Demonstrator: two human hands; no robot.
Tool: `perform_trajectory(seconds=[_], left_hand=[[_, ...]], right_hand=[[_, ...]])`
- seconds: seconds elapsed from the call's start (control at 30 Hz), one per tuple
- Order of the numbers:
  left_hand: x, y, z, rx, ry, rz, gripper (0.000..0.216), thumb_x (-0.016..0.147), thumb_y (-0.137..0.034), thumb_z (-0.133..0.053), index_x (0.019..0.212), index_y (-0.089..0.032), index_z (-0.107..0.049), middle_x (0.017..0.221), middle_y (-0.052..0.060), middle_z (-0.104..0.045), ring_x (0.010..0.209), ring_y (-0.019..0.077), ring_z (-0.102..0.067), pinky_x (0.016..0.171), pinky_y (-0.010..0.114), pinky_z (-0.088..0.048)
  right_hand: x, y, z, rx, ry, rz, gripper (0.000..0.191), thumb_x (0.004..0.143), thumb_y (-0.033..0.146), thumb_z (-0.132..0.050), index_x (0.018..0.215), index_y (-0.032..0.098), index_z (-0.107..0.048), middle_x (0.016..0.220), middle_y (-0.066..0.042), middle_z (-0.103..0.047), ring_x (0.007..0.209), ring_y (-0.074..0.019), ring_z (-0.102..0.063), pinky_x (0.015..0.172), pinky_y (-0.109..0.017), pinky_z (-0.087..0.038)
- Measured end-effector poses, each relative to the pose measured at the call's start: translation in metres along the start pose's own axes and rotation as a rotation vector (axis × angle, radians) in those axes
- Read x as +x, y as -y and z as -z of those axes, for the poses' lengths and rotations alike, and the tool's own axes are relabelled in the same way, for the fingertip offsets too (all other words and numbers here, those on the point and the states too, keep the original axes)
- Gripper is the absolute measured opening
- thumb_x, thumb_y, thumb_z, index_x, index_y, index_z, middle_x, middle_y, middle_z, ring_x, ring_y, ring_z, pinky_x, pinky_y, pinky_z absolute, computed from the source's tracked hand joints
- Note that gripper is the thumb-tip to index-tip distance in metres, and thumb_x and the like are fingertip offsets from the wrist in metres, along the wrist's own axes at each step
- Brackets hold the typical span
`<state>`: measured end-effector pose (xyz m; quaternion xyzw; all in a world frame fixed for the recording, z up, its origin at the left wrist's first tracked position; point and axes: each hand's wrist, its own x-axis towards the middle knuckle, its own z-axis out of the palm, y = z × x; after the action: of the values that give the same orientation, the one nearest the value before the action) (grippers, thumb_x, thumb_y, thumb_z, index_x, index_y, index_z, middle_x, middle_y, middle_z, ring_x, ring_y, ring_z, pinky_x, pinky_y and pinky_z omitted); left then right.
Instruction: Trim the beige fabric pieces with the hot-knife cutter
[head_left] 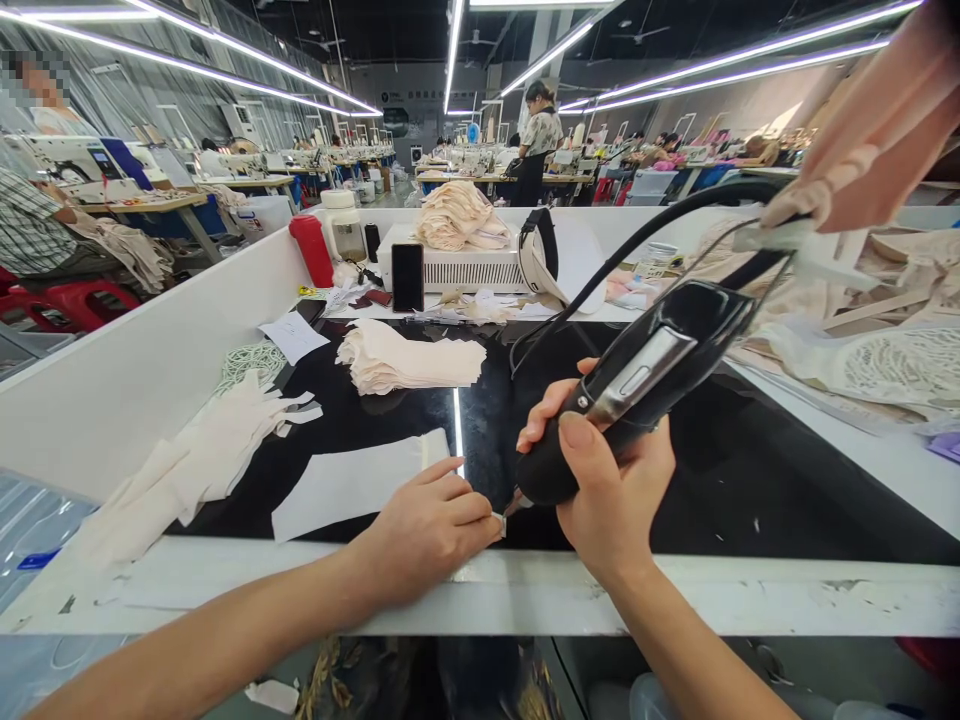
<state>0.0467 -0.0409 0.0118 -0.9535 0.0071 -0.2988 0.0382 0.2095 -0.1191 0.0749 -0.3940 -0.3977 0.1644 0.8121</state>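
My right hand (611,490) is wrapped round the grip of a black corded hand tool (652,375) whose metal tip points down at the black glass worktop (675,470). My left hand (427,525) pinches a tiny pale scrap (500,522) right at that tip. A flat white fabric piece (352,485) lies just left of my left hand. Further back sits a stack of cream fabric pieces (409,360).
Loose cream strips (202,450) lie at the left. A white box (465,265) carries a pile of fabric, with a phone (407,277) and a red bottle (312,250) beside it. Lace pieces (885,365) cover the right side. Other people work at sewing tables behind.
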Motion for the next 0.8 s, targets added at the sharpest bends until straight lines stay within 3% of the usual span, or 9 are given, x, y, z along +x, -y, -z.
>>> perform_trajectory(seconds=[0.27, 0.67, 0.8], left_hand=[[0.0, 0.004, -0.001, -0.031, 0.022, -0.006, 0.019, 0.112, -0.026, -0.06, 0.1, -0.022, -0.074, 0.084, -0.003, -0.071, 0.082, 0.0149, -0.062, 0.106, 0.035, -0.049], [0.0, 0.008, 0.005, -0.115, 0.047, -0.009, 0.025, 0.113, -0.022, -0.056, 0.1, -0.021, -0.078, 0.087, 0.0, -0.073, 0.084, 0.0145, -0.066, 0.097, 0.033, -0.052], [0.0, 0.008, 0.004, -0.123, 0.053, -0.009, 0.025, 0.112, -0.023, -0.058, 0.098, -0.021, -0.078, 0.087, 0.001, -0.072, 0.083, 0.0146, -0.066, 0.094, 0.032, -0.053]], right_hand=[[-0.003, -0.001, 0.0, -0.033, 0.005, -0.008, 0.032, 0.091, 0.031, -0.083, 0.113, 0.028, -0.061, 0.089, 0.004, -0.069, 0.064, -0.0135, -0.066, 0.058, -0.03, -0.058], [-0.008, 0.01, -0.001, 0.041, -0.028, -0.058, 0.044, 0.083, 0.045, -0.09, 0.114, 0.028, -0.064, 0.082, 0.004, -0.067, 0.059, -0.014, -0.063, 0.054, -0.03, -0.058], [-0.009, 0.008, -0.002, 0.043, -0.005, -0.058, 0.042, 0.084, 0.042, -0.089, 0.114, 0.029, -0.064, 0.084, 0.004, -0.067, 0.059, -0.0137, -0.063, 0.055, -0.029, -0.057]])
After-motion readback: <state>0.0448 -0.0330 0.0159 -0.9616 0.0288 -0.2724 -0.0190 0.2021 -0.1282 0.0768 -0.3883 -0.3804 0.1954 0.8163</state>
